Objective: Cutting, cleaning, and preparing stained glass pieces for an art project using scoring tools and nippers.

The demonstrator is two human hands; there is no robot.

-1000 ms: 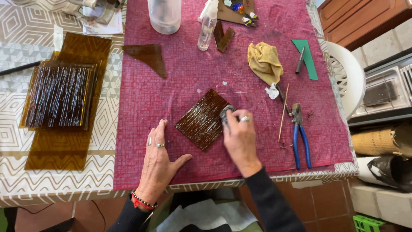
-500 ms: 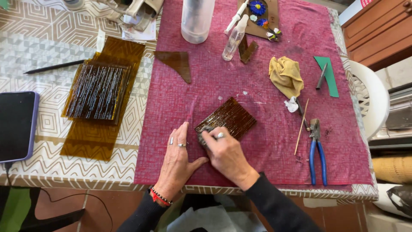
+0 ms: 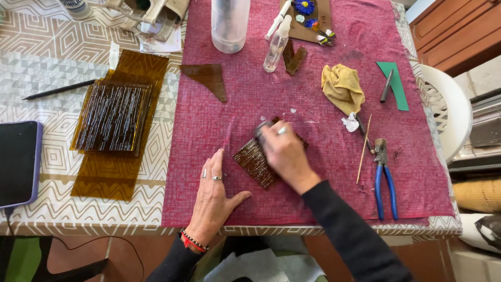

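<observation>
**Two hands at one amber glass piece**

Nearest, the left hand (image 3: 214,196) lies flat and spread on the red cloth (image 3: 219,130), just left of the textured amber glass piece (image 3: 254,161). The glass's long axis runs diagonally, lower-left to upper-right. The right hand (image 3: 284,154) covers its far end, fingers curled over something small and grey.

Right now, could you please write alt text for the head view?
A right hand rubs a small grey block over a brown textured glass piece on a red mat; the left hand lies flat beside it, and blue-handled pliers lie at right.
</observation>
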